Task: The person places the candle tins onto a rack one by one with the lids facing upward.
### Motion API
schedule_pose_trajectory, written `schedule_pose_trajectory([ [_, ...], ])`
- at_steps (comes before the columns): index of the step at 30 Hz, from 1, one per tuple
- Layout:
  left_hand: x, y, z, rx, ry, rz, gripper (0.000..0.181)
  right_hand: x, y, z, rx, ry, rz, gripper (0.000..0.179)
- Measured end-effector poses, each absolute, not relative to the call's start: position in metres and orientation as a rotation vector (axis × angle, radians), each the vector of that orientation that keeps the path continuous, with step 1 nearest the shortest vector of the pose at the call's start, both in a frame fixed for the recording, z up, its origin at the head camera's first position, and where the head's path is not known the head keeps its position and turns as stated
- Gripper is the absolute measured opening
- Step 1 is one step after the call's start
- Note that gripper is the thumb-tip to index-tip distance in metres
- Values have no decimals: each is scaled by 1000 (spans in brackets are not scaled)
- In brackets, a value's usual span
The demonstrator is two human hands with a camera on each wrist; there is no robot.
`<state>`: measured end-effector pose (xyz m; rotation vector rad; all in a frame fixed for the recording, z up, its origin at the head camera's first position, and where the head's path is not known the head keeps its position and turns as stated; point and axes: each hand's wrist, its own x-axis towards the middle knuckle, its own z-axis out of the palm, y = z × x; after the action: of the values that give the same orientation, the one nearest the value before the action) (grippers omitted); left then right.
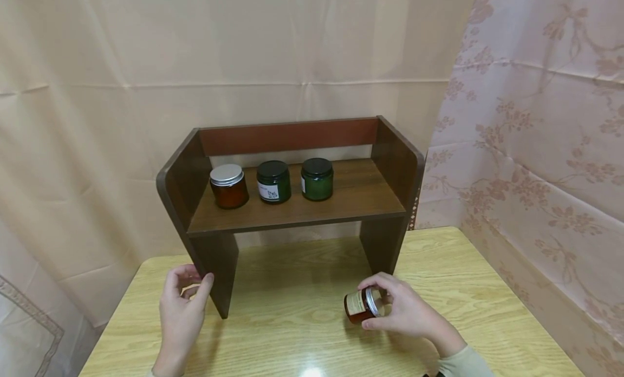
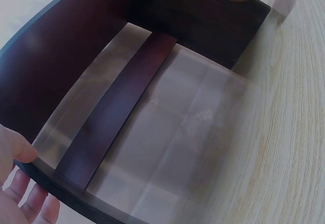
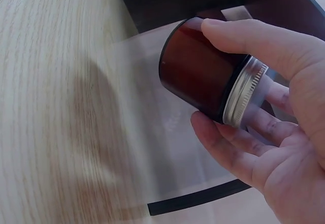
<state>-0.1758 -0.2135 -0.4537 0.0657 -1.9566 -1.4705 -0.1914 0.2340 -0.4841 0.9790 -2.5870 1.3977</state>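
An amber jar (image 1: 358,307) with a silver lid and a cream label lies tilted in my right hand (image 1: 397,306). In the right wrist view, the thumb and fingers hold the amber glass (image 3: 195,64) close to the ribbed lid (image 3: 246,92). My left hand (image 1: 182,306) grips the front edge of the left side panel of a dark brown wooden shelf (image 1: 297,220). Seen from the left wrist, the thumb (image 2: 23,150) lies on the panel's inner side and the fingers curl round its outer side.
On the shelf board stand an amber jar with a silver lid (image 1: 229,187), a dark green jar with a white label (image 1: 274,182) and another green jar (image 1: 317,180). The shelf stands on a light wood table (image 1: 292,339). Beige curtains (image 1: 292,41) hang behind.
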Motion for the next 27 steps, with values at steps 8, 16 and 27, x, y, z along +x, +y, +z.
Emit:
schedule_pose_trajectory([
  [8, -175, -214, -454, 81, -1971, -1455, 29, -190, 236, -478, 957, -2572, 1224, 61],
  [16, -176, -214, -455, 74, -1965, -1462, 29, -189, 239, -475, 918, -2540, 1214, 66],
  [27, -176, -215, -455, 84, -1975, -1455, 29, -188, 242, -469, 914, -2451, 1210, 67],
])
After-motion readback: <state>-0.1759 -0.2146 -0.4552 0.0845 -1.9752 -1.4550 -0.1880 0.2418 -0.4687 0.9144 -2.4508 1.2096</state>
